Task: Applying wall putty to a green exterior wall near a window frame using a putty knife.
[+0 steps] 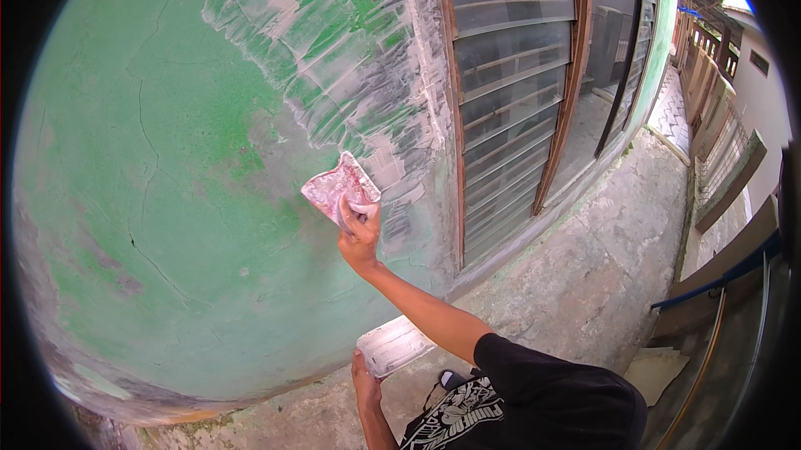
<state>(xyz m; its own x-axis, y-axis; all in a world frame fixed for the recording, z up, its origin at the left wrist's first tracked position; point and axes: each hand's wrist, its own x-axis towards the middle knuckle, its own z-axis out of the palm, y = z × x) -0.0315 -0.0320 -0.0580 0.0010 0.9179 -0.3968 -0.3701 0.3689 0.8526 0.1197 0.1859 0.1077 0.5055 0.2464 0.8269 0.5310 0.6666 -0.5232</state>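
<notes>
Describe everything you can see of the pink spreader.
The spreader is a flat, roughly four-sided piece, pink-red and smeared with whitish paste; its material is unclear. The right hand grips its lower part. It sits tilted at the green wall, its pale, coated edge facing up and right, beside the whitish smears.

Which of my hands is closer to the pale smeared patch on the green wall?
Right. Your right hand holds a pink-and-white spreader by the patch's lower end; your left hand is farther below it, gripping a whitish rectangular tray.
</notes>
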